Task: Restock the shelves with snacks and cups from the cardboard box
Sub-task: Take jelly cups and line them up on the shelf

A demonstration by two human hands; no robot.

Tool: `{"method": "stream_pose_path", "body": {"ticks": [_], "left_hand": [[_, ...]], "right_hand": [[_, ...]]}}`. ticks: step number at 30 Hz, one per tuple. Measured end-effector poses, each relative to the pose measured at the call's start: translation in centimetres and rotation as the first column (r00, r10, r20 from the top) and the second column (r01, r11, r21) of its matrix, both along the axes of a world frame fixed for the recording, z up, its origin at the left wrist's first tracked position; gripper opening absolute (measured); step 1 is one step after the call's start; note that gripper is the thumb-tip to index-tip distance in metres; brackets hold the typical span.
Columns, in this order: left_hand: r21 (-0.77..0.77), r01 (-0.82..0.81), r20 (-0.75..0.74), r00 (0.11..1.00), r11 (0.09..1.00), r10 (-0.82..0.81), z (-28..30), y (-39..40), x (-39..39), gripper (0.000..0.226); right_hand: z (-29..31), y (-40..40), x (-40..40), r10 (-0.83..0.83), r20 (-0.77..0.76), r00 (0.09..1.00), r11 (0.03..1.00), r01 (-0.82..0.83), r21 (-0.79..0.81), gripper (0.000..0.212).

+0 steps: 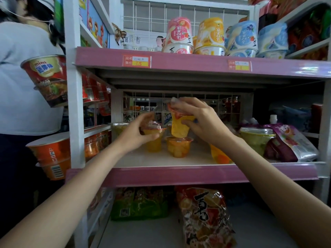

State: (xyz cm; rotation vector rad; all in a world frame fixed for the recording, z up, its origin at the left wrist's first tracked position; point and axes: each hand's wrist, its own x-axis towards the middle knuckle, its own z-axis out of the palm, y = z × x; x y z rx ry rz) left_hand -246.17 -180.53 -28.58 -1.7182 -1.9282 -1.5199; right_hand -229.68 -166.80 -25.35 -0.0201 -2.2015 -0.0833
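Note:
My right hand (200, 120) grips an orange fruit jelly cup (180, 128) by its lid end and holds it tilted in the air over the middle shelf (161, 159). Right below it a second jelly cup (179, 146) stands on the shelf. My left hand (141, 130) curls around the rim of a third jelly cup (155, 140), which stands upright to the left. A fourth orange cup (219, 155) stands under my right wrist. The cardboard box is not in view.
Green jelly cups (256, 140) and pouches (290, 142) fill the shelf's right side. Large cups (209, 36) line the upper shelf, snack bags (204, 217) lie on the lower one. A person (21, 77) stands at left beside instant noodle bowls (48, 79).

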Motion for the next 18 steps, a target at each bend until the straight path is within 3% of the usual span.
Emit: {"method": "stream_pose_path", "body": {"ticks": [4,9,12,15,18], "left_hand": [[0.021,-0.098,0.038,0.995,0.995,0.097,0.2,-2.6,-1.7,0.076],[-0.182,-0.311,-0.124,0.948,0.933,0.292,-0.7,-4.1,-3.0,0.076],[-0.196,-0.334,-0.144,0.940,0.922,0.310,-0.8,-4.8,-3.5,0.079],[-0.222,-0.222,-0.117,0.973,0.949,0.200,-1.0,-5.0,-3.2,0.087],[-0.186,-0.163,-0.133,0.981,0.969,0.140,-1.0,-4.6,-2.4,0.080]], "right_hand": [[0.4,-2.1,-3.6,0.107,0.124,0.986,0.993,-0.101,-0.057,0.053],[-2.1,-3.6,-7.2,0.050,0.367,0.929,0.997,-0.069,0.038,0.057],[-2.8,-3.4,-7.4,0.056,0.298,0.953,0.998,-0.049,-0.030,0.064],[-2.6,-3.7,-7.6,0.034,0.215,0.976,0.998,-0.020,-0.067,0.059],[-2.8,-4.3,-8.2,0.084,0.159,0.984,0.990,-0.064,-0.128,0.054]]}}
